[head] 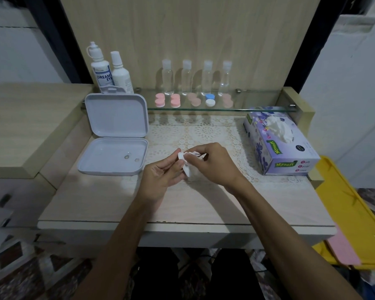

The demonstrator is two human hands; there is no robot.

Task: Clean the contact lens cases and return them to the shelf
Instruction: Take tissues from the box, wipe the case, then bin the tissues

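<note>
Near the table's middle, left hand (160,174) pinches a lens case (180,156) while right hand (210,163) fingers clutch tissue (191,169), apparently wiping it.

A pale wooden table (100,204) holds a lace mat (206,131), an open white box (115,135) and a tissue box (279,144).

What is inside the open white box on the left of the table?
The open white box has two small round things lying in its bottom tray, probably contact lenses, near the right side. The raised lid looks bare. Nothing covers the tray, though the view is too coarse to tell whether it holds liquid.
</note>
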